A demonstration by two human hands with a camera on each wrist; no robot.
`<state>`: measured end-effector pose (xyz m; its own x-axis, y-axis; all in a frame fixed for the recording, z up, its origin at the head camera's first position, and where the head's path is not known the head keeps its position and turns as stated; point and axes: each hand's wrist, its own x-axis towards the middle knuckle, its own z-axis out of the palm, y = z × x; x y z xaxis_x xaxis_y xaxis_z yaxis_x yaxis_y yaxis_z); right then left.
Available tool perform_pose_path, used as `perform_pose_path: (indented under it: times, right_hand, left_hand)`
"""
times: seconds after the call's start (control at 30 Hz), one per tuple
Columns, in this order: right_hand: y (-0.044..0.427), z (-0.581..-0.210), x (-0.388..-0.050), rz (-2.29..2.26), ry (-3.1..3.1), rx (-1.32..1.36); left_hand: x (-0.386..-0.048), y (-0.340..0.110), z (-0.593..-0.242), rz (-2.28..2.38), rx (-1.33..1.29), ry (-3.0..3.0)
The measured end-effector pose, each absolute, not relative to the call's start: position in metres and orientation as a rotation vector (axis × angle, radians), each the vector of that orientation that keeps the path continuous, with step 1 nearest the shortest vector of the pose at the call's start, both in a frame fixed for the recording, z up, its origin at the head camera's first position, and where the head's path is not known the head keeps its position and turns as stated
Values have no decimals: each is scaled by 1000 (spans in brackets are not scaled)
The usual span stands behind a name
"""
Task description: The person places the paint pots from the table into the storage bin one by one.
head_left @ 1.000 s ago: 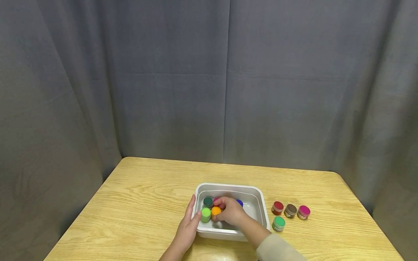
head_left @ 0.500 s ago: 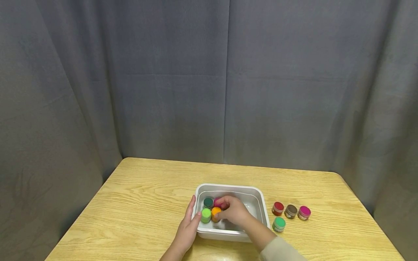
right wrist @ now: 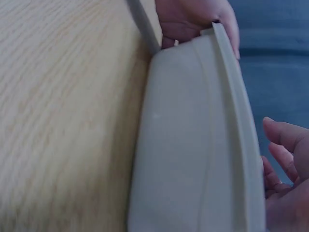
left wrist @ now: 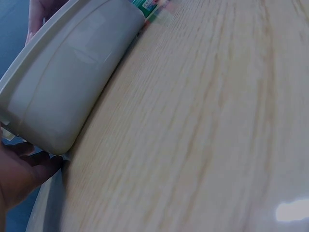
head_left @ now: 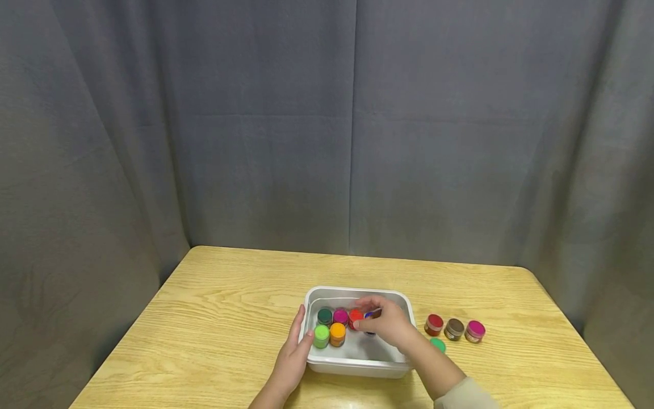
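Note:
A white rectangular tub stands near the table's front. Its left end is held by my left hand, thumb at the rim and fingers along the outer wall; the left wrist view shows these fingers at the tub's lower end. Inside sit small lidded jars: dark green, magenta, red, light green and orange. Over the tub, my right hand has thumb and fingers spread around the red jar's right side. A blue jar is partly hidden beneath it.
On the wooden table, right of the tub, stand a dark red jar, a brown jar and a magenta-lidded jar. A green jar is partly covered by the right forearm. Grey curtains surround the table.
My right hand has moved right, off the orange and magenta jars, uncovering the red jar. My left hand keeps its place on the tub.

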<state>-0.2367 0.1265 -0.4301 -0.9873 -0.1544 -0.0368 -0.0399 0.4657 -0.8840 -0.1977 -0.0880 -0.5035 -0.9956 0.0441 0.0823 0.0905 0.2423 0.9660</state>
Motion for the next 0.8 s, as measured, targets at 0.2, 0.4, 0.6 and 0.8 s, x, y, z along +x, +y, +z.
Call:
perform_pose_path:
  times: [0.2, 0.4, 0.6, 0.8]
  right_hand:
    - [149, -419, -232, -1576, 2624, -139]
    - [173, -417, -227, -1590, 2614, -73]
    - [199, -418, -221, -1561, 2640, -45]
    - [222, -425, -214, -1518, 2719, -9]
  left_hand:
    - [-198, -88, -503, -1903, -120, -2451]
    - [-198, -88, -503, -1904, -116, -2462]
    - [-199, -88, -503, -1915, -123, -2463]
    - [-198, -89, -503, -1899, -121, -2475]
